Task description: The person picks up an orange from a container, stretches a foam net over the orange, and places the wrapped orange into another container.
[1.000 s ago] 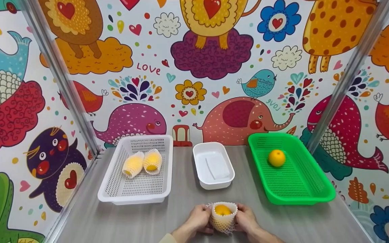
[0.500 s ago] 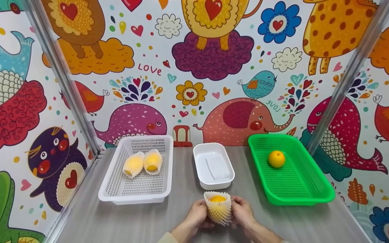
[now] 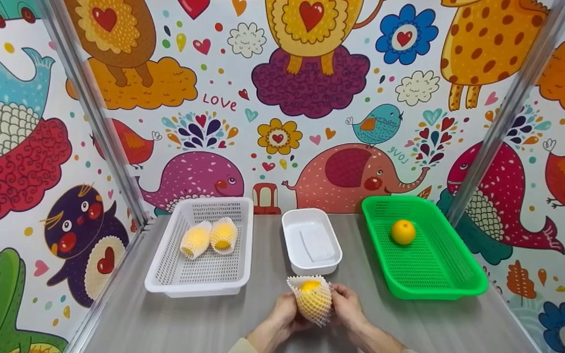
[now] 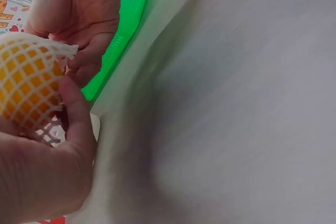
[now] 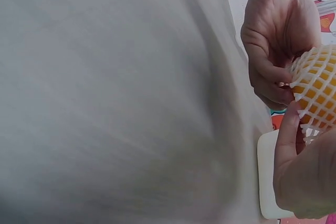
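An orange in a white foam net (image 3: 314, 300) is held between both hands near the table's front edge, its bare top showing at the net's mouth. The left hand (image 3: 282, 316) grips its left side and the right hand (image 3: 353, 314) pinches the net on its right. In the left wrist view the netted orange (image 4: 26, 80) sits between the left hand (image 4: 47, 166) and the right hand (image 4: 79, 14). The right wrist view shows the netted orange (image 5: 317, 85), the left hand (image 5: 278, 30) and the right hand (image 5: 307, 177), fingertips at the net.
A white basket (image 3: 199, 289) at the left holds two netted fruits (image 3: 196, 240). A small white tray (image 3: 314, 269) stands in the middle, just beyond the hands. At the right a green basket (image 3: 434, 289) holds one bare orange (image 3: 403, 232). A patterned wall stands behind.
The netted orange has moved a little left and away from the table's front edge, and now tilts leftward. Both hands have stayed on it.
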Motion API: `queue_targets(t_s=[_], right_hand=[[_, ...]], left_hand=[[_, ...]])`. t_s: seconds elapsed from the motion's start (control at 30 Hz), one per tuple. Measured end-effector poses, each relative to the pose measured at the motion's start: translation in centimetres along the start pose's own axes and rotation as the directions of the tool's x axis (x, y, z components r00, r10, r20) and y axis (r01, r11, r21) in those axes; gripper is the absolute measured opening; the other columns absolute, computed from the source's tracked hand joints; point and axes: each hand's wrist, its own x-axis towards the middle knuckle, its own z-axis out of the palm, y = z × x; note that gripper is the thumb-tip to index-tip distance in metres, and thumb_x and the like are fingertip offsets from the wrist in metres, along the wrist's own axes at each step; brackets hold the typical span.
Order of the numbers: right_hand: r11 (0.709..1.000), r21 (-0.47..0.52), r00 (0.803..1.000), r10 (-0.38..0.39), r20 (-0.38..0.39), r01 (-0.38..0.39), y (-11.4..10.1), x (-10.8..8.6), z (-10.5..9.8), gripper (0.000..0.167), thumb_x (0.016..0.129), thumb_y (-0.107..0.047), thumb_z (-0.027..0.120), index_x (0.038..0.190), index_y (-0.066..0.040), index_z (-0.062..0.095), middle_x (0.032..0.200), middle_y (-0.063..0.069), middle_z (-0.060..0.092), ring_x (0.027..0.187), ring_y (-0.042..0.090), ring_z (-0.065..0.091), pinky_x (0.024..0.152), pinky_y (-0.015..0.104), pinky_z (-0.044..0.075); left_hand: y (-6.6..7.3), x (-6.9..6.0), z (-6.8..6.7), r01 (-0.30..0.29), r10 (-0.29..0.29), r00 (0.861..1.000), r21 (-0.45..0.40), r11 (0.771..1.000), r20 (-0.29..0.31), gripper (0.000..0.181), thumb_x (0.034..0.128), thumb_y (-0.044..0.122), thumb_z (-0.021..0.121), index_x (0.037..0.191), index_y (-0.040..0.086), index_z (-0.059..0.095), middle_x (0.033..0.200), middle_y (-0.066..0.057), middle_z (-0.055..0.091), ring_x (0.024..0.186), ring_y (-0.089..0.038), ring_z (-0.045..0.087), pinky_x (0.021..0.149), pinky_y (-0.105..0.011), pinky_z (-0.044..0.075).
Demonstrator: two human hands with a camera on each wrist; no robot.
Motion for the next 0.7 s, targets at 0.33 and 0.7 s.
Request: queue_targets(t_s=[0.33, 0.7], right_hand=[[0.980, 0.186, 0.995, 0.055, 0.080, -0.069, 0.5, 0.0, 0.3, 0.022, 0.117, -0.017, 0.050, 0.119, -0.004, 0.067, 0.088, -0.003, 0.064, 0.077, 0.012, 0.059, 0.068, 0.028, 0.050], [0.978, 0.189, 0.997, 0.078, 0.030, -0.082, 1.1, 0.4, 0.2, 0.022, 0.113, -0.018, 0.053, 0.122, -0.003, 0.068, 0.082, -0.003, 0.065, 0.071, 0.013, 0.062, 0.062, 0.028, 0.053]], left_hand=[[-0.5, 0.1, 0.1, 0.007, -0.008, 0.999, -0.007, 1.000, -0.037, 0.034, 0.1152, 0.024, 0.051, 0.125, -0.001, 0.072, 0.088, -0.002, 0.077, 0.076, -0.015, 0.074, 0.069, -0.033, 0.067], [0.1, -0.8, 0.6, -0.093, 0.106, 0.988, 0.121, 0.988, -0.111, 0.034, 0.1181, 0.026, 0.049, 0.141, 0.003, 0.059, 0.126, -0.020, 0.070, 0.093, -0.024, 0.070, 0.078, -0.037, 0.066]])
